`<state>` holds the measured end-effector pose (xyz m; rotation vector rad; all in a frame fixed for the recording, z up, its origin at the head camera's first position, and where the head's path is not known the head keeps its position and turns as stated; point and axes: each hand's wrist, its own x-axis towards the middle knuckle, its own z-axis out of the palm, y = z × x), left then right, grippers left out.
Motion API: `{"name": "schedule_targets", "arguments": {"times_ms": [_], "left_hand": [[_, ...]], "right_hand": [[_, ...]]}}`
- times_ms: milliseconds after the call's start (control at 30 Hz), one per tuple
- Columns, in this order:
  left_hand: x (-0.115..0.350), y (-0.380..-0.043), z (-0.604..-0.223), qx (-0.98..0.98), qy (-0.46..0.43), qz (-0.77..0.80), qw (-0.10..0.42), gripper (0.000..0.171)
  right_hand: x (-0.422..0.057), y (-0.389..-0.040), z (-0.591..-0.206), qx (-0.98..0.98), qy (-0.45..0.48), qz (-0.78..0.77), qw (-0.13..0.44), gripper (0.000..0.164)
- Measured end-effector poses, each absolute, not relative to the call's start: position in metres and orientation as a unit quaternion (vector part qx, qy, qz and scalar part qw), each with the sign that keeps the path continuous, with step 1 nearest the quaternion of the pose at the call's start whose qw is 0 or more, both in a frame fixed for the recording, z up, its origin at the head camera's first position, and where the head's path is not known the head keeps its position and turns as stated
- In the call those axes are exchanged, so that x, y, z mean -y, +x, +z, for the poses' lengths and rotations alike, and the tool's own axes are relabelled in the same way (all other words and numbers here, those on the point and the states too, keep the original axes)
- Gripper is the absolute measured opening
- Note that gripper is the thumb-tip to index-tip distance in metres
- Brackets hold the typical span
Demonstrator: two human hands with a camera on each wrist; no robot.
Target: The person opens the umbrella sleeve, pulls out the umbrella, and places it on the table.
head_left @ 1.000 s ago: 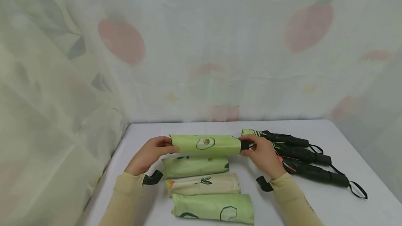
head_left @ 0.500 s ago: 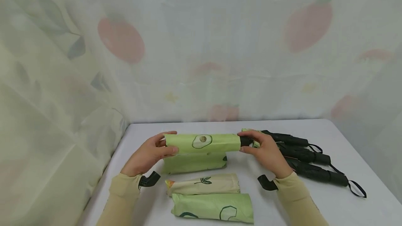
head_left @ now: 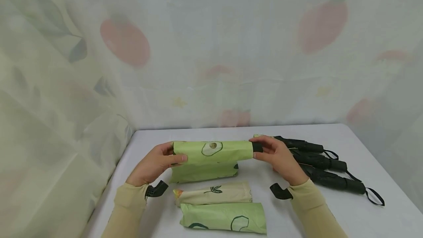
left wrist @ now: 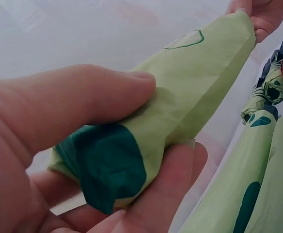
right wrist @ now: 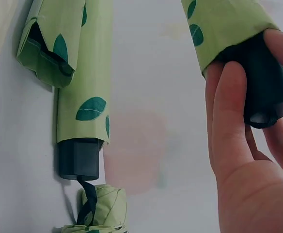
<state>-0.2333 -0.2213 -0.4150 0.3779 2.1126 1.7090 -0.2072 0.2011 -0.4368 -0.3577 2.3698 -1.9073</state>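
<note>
A folding umbrella in a light green avocado-print sleeve (head_left: 214,150) is held level above the far part of the table. My left hand (head_left: 155,162) grips its left end, thumb on top and fingers underneath; a dark green printed patch shows there in the left wrist view. My right hand (head_left: 279,157) holds the other end, fingers and thumb around the black handle (right wrist: 267,82) that sticks out of the sleeve. Another green-sleeved umbrella (right wrist: 83,114) with a black handle lies beside it in the right wrist view, largely hidden in the head view.
Nearer to me lie a green sleeve (head_left: 205,172), a cream sleeve (head_left: 214,193) and another green sleeve (head_left: 224,217), side by side. Three black folded umbrellas (head_left: 330,179) with wrist straps lie on the right of the white table (head_left: 363,219). A printed curtain (head_left: 211,65) hangs behind.
The held umbrella and my left hand have shifted slightly left. The green sleeve just below it sits a little farther away. In the last half second hardly anything differs.
</note>
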Motion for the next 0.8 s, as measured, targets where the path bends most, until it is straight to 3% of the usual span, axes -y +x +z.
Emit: {"name": "schedule_targets", "arguments": {"times_ms": [800], "left_hand": [[0.2198, -0.233, -0.4143, -0.749, 0.125, 0.62, 0.198, 0.057]], "right_hand": [[-0.2061, -0.2073, -0.4359, -0.767, -0.099, -0.627, 0.086, 0.046]]}}
